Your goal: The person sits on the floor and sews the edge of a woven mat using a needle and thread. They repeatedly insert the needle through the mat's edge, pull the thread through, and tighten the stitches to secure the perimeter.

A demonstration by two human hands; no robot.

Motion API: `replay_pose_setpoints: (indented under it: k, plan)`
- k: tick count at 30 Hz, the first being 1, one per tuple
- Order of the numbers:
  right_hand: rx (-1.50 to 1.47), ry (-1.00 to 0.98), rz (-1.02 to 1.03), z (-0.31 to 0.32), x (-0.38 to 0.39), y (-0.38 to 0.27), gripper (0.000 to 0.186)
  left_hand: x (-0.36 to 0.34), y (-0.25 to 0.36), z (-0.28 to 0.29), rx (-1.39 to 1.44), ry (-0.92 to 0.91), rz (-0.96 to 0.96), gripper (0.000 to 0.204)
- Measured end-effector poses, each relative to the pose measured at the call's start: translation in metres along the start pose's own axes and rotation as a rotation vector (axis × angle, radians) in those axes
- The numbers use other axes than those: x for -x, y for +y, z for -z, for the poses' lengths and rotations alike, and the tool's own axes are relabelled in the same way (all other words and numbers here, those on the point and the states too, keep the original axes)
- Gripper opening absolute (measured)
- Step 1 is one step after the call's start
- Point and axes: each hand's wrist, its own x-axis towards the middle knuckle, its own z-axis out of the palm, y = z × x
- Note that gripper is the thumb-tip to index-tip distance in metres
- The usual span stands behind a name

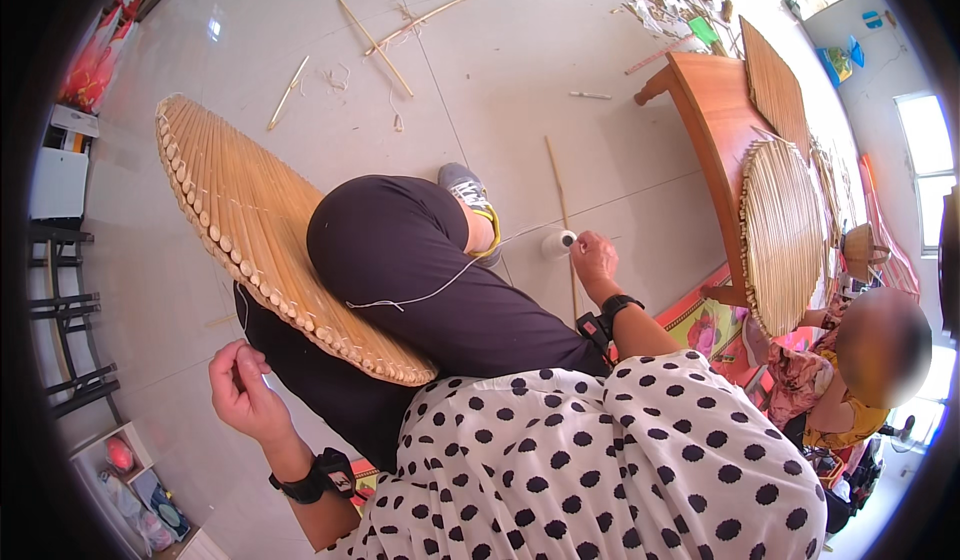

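Observation:
A rounded mat of thin tan sticks (255, 200), bound side by side, leans tilted against my bent left leg. My left hand (242, 392) is just below its lower left edge, thumb and fingers pinched on a fine thread (246, 320) that runs up to the mat's rim. A white thread (440, 288) lies across my dark trouser leg and curves right towards my right hand (597, 263). That hand is closed beside a white spool of thread (556, 245); what its fingers hold is too small to make out.
Loose sticks (375, 48) and scraps lie on the tiled floor (480, 80). On the right, a wooden table (700, 110) bears another stick mat (778, 235). Another person (825, 400) sits beyond it. Dark metal racks (65, 310) stand at the left.

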Motion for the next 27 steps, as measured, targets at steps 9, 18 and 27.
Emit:
replay_pose_setpoints:
  k: [9, 18, 27]
  plan:
    - [-0.018, -0.118, 0.079, -0.006, 0.001, -0.010, 0.016, -0.001, 0.006, -0.005, 0.006, 0.011, -0.005, 0.009]
    - [-0.040, -0.062, 0.160, -0.015, -0.001, -0.015, 0.013, -0.002, 0.012, -0.007, 0.046, -0.009, -0.028, 0.008]
    - [-0.697, -0.244, -0.003, 0.077, -0.012, -0.065, 0.006, -0.002, 0.016, 0.005, 0.066, 0.061, -0.071, 0.009]
